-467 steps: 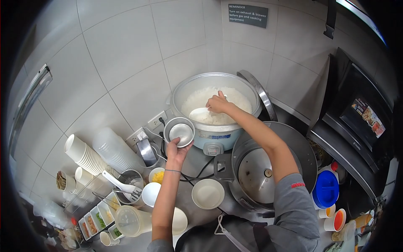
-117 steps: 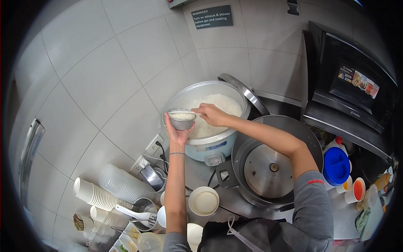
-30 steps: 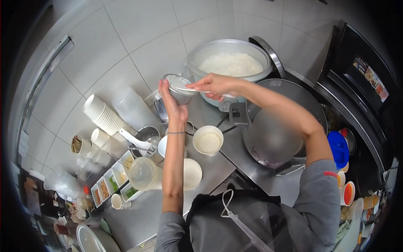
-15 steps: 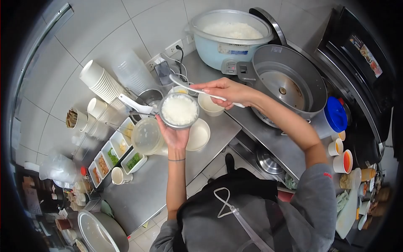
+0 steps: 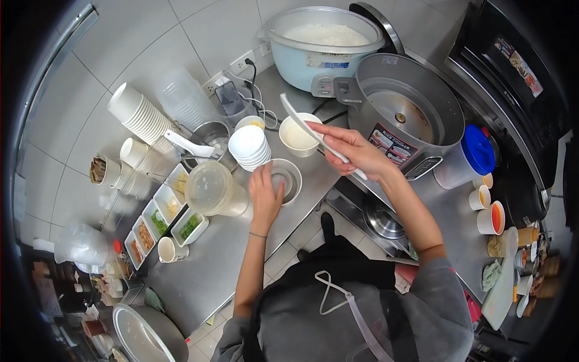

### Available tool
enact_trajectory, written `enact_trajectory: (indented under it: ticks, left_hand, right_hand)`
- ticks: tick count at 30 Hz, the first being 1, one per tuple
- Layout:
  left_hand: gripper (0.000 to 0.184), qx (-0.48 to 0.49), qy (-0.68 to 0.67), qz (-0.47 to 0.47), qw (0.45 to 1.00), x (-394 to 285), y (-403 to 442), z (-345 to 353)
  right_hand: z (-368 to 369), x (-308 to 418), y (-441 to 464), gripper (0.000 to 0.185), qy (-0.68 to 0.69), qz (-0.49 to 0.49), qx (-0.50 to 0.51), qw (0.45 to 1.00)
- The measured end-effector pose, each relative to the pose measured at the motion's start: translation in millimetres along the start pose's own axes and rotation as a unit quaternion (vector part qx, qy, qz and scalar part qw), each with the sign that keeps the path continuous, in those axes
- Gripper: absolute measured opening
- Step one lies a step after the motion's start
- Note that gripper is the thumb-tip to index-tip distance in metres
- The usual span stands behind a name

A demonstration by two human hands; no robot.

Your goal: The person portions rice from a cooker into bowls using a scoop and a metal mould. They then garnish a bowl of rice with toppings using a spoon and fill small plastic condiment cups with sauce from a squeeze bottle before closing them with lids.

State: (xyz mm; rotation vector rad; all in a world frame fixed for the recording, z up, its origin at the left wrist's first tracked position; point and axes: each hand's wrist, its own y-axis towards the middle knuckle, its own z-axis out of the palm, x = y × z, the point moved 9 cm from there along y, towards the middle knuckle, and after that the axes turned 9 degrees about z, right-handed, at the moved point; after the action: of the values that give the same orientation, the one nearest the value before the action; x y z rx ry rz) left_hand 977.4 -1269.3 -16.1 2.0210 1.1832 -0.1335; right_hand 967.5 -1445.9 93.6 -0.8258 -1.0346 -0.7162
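My left hand (image 5: pixel 266 196) is palm down at the left edge of a white bowl (image 5: pixel 297 196), fingers stretched and thumb apart, touching or very near the rim. Inside that bowl lies a round grey metal bowl (image 5: pixel 282 179), apparently upside down; any rice under it is hidden. My right hand (image 5: pixel 356 154) is closed round a white rice paddle (image 5: pixel 294 113), held slantwise above the counter. Just beyond the left hand stands a stack of white bowls (image 5: pixel 249 146). Another white bowl (image 5: pixel 298 136) with pale contents sits left of the right hand.
A blue rice cooker (image 5: pixel 295 66) full of rice and a grey cooker pot (image 5: pixel 416 120) stand behind. To the left are a lidded tub (image 5: pixel 209 188), topping trays (image 5: pixel 158 223), stacked paper cups (image 5: pixel 142 117) and a white spoon (image 5: pixel 192 143). A blue-lidded container (image 5: pixel 477 151) is at right.
The metal bowl of rice has gone from my raised left palm into the white bowl, turned over. My left hand has turned palm down and lowered. The right hand has shifted right with the paddle.
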Motion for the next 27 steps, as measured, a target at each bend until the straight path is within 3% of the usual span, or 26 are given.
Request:
enact_trajectory:
  ticks: [6,9,12,13,16,17,19,20,23,24,26,27]
  left_hand:
    - [0.022,0.274,0.157,0.006,0.949,11,-15,55]
    - [0.021,0.233,0.202,0.051,0.95,9,-11,58]
    - [0.026,0.217,0.12,-0.062,0.967,4,9,23]
    - [0.025,0.18,0.093,-0.064,0.977,-4,15,4]
    - [0.022,0.068,-0.027,-0.089,0.993,-26,12,-62]
    - [0.022,0.027,-0.09,-0.106,0.99,-34,3,-86]
    - [0.021,-0.014,-0.051,-0.137,0.989,-51,-20,-135]
    - [0.027,-0.073,-0.106,-0.147,0.981,-45,-43,-152]
    - [0.047,-0.237,-0.272,-0.216,0.907,-41,-94,-185]
    - [0.051,-0.273,-0.394,-0.29,0.828,-25,-130,-181]
    - [0.042,-0.477,-0.472,-0.294,0.681,-16,-180,-186]
    - [0.04,-0.501,-0.523,-0.28,0.631,-14,-188,-185]
  right_hand:
    - [-14,-18,8,0.041,0.026,-0.043,-0.015,0.999]
    - [-18,-30,20,0.028,-0.048,-0.027,-0.045,0.997]
    - [-29,-43,37,0.023,-0.069,-0.048,-0.133,0.987]
    - [-26,-35,41,0.021,-0.094,-0.121,-0.138,0.978]
    - [-25,-53,67,0.02,-0.256,-0.203,-0.133,0.936]
    - [-23,-72,82,0.02,-0.273,-0.164,-0.113,0.941]
    - [-10,-112,107,0.02,-0.305,-0.085,-0.069,0.946]
    - [3,-119,114,0.018,-0.378,-0.105,-0.072,0.917]
    - [34,-138,125,0.016,-0.546,-0.144,-0.066,0.823]
    - [39,-144,127,0.018,-0.575,-0.14,-0.057,0.804]
    - [41,-157,136,0.02,-0.619,-0.123,-0.053,0.774]
    - [40,-162,139,0.02,-0.634,-0.109,-0.057,0.763]
